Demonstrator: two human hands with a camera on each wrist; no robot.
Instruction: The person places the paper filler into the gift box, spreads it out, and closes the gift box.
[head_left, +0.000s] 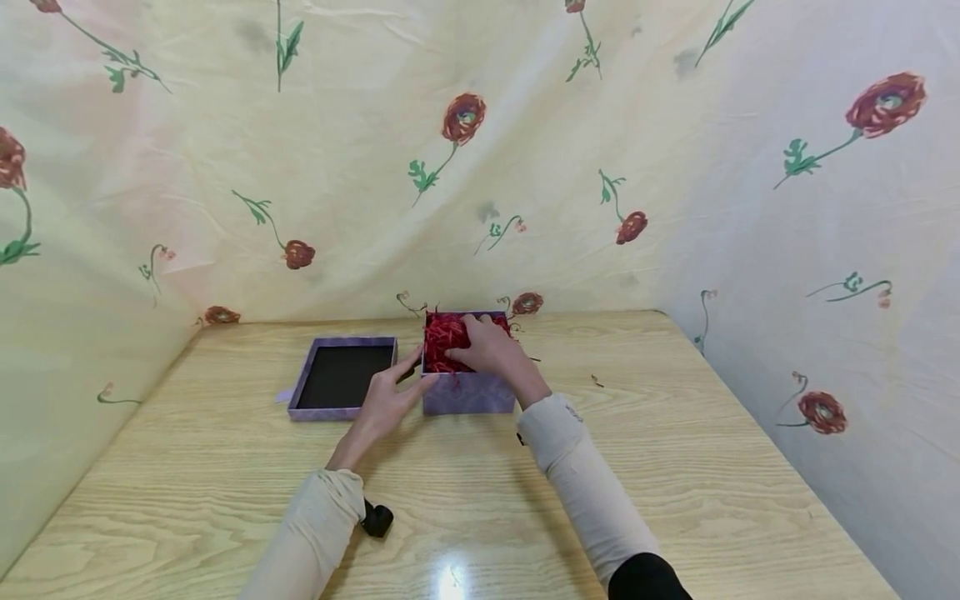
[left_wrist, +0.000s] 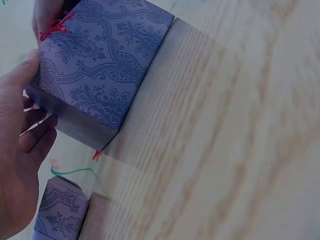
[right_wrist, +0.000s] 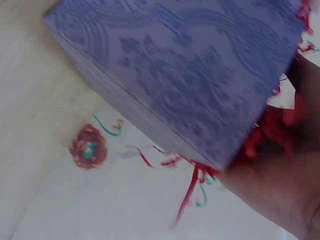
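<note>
A purple patterned box [head_left: 468, 393] stands on the table, filled with red shredded paper [head_left: 444, 333]. My left hand [head_left: 387, 402] rests against the box's left side, its thumb near the front corner and its fingers spread apart. In the left wrist view, fingertips [left_wrist: 50, 122] touch the box's side. My right hand [head_left: 491, 348] reaches over the front rim onto the red shreds, thumb and fingers spread. Blurred red strands surround the right hand's fingers in the right wrist view, where the box wall [right_wrist: 190, 75] partly hides them.
The box's lid [head_left: 341, 379], purple-rimmed with a black inside, lies left of the box. A few stray shreds [head_left: 597, 381] lie on the table [head_left: 675, 467] to the right. Floral cloth [head_left: 360, 150] hangs behind and along the sides.
</note>
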